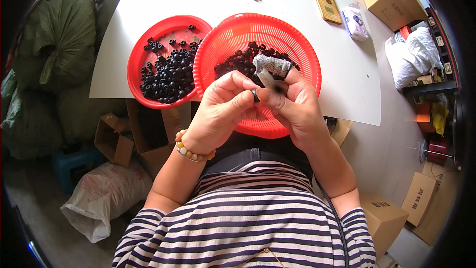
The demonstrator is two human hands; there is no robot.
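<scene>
Over the near part of a red slotted basket (310, 64), both my hands meet around a small black round part (256, 95). My left hand (223, 104), with a beaded bracelet (191, 155) on its wrist, pinches the part between thumb and fingertips. My right hand (300, 109) is closed against the part's other side, its thumb touching it. A grey speckled wrapping (272, 64) covers a finger of that hand; a pale strip hangs from it toward the thumb. Black parts (243, 62) lie in the basket, partly hidden by my hands.
Left of the basket, a red tray (133, 74) holds many black hollow parts (171, 77). A yellow phone (326, 5) and a tissue pack (355, 22) lie on the white table (347, 69). Green sacks (54, 39), a white sack (106, 196) and cardboard boxes (382, 218) stand around.
</scene>
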